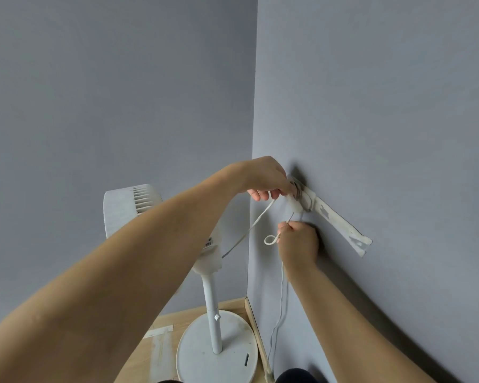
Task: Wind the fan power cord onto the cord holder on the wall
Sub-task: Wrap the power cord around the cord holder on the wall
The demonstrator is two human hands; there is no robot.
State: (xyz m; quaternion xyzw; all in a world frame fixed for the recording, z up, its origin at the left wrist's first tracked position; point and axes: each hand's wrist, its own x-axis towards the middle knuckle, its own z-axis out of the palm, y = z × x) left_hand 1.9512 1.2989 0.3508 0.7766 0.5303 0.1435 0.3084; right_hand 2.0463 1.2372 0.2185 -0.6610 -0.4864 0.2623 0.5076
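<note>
A white pedestal fan (205, 261) stands in the room corner. Its white power cord (256, 221) runs from the fan up to a white cord holder (304, 200) fixed on the right wall. Several turns of cord sit around the holder. My left hand (263, 179) grips the holder end with the cord wrapped there. Just below, my right hand (297, 243) pinches the cord, with a small loop (271, 240) sticking out to its left. More cord (281, 305) hangs from that hand down along the wall to the floor.
A long white strip (343, 228) runs along the right wall from the holder down to the right. The fan's round base (219, 346) rests on a wooden floor (172, 322) with tape marks. Grey walls meet in the corner behind the fan.
</note>
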